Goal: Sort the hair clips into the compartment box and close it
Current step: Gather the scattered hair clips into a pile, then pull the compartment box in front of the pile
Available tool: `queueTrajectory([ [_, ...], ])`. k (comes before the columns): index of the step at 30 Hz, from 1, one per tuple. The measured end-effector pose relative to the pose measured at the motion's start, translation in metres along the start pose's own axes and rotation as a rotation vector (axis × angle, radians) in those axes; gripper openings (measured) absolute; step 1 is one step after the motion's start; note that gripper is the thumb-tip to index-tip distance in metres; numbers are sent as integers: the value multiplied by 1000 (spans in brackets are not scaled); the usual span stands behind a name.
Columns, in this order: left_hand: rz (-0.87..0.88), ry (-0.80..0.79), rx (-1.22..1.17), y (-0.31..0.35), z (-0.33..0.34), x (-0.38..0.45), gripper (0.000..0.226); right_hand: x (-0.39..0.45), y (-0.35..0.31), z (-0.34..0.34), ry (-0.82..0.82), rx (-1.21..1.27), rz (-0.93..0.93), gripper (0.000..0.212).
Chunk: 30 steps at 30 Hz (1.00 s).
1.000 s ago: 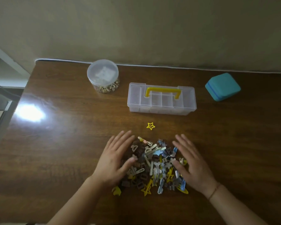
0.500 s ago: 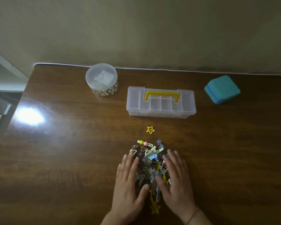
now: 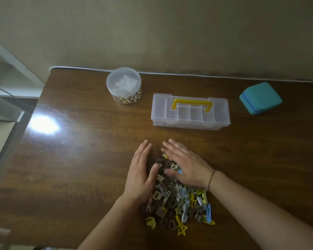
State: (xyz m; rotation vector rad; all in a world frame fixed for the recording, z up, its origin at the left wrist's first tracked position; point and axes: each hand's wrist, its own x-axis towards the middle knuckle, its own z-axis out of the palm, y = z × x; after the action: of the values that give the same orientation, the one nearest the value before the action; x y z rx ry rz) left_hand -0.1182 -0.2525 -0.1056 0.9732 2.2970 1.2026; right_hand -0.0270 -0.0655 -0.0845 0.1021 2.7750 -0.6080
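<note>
A heap of small hair clips point(image 3: 177, 204) in brown, yellow, white and blue lies on the wooden table near the front edge. My left hand point(image 3: 140, 173) lies flat with straight fingers against the heap's left side. My right hand point(image 3: 185, 166) rests flat on the heap's far end, fingers straight and pointing left and away. The fingertips of both hands nearly meet beyond the heap. The clear compartment box point(image 3: 191, 112) with a yellow handle stands behind them, lid down, compartments showing through.
A round clear jar point(image 3: 124, 85) of small gold items stands at the back left. A teal case point(image 3: 260, 98) sits at the back right. A bright glare point(image 3: 42, 124) marks the table's left side, near its left edge.
Both hands moved forward over the far end of the heap, fingertips closing together. The loose yellow star that lay beyond the heap is hidden from view now. The heap looks longer toward me.
</note>
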Motion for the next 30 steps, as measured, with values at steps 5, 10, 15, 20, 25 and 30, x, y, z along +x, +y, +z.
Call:
queueTrajectory([
  [5, 38, -18, 29, -1, 3, 0, 66, -22, -11, 8, -37, -6, -43, 75],
  [10, -17, 94, -54, 18, -5, 29, 73, -30, -4, -15, 280, 58, -84, 54],
  [15, -215, 57, -171, 43, -25, 98, 87, -29, 41, -79, 696, 102, 446, 60],
  [20, -247, -151, -288, 41, -29, 122, 73, -21, 56, -90, 436, 336, 620, 74],
  [25, -231, -103, -322, 28, -37, 84, 71, -43, 34, -60, 463, 329, 525, 71],
  [30, -204, -49, -44, 1, -50, 42, 94, -57, 13, -42, 533, 382, 510, 67],
])
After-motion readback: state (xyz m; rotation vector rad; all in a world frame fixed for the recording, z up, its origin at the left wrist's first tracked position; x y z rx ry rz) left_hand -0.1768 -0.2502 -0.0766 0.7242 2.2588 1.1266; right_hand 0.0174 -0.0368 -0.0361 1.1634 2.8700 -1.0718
